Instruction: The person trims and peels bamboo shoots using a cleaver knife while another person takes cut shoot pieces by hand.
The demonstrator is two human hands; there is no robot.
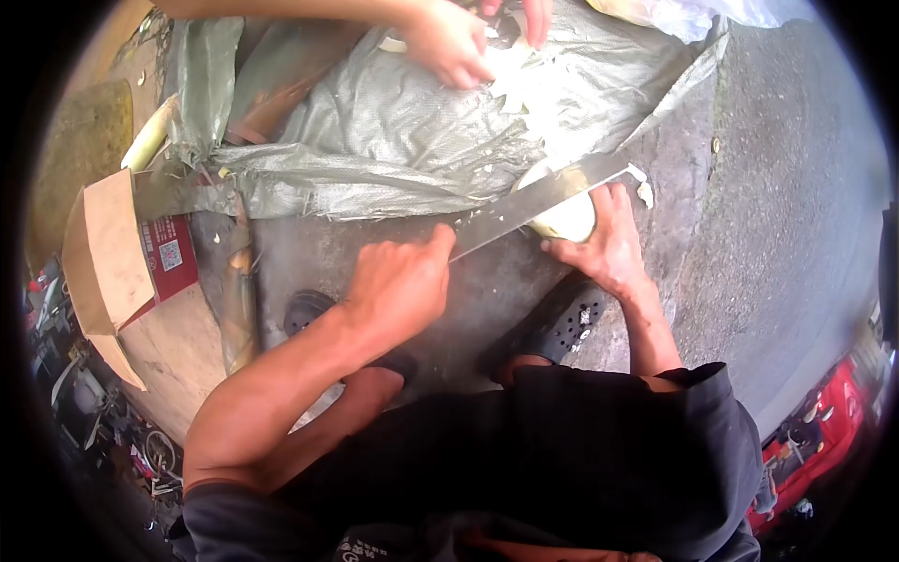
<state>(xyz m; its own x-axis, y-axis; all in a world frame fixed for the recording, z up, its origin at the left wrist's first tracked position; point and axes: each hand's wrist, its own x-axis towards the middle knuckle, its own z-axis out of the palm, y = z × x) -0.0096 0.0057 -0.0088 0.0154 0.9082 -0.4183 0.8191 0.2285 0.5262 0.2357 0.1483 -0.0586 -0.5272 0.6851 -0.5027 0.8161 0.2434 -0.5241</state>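
My left hand [403,281] is closed around the handle of a long, wide-bladed knife [510,214]; the handle is hidden inside the fist. The blade slants up to the right and passes over a pale, peeled bamboo shoot [568,223]. My right hand [609,239] grips that shoot from the right, thumb on the near side and fingers beyond. Whether the edge touches the shoot I cannot tell. Small white scraps [644,192] lie just past the blade's tip.
Another person's hands [459,51] work at the top over a grey woven sack [412,122]. At left are an opened cardboard box [112,253], an unpeeled bamboo shoot [241,309] and a pale green one [150,136]. My dark clog [552,323] stands below the shoot.
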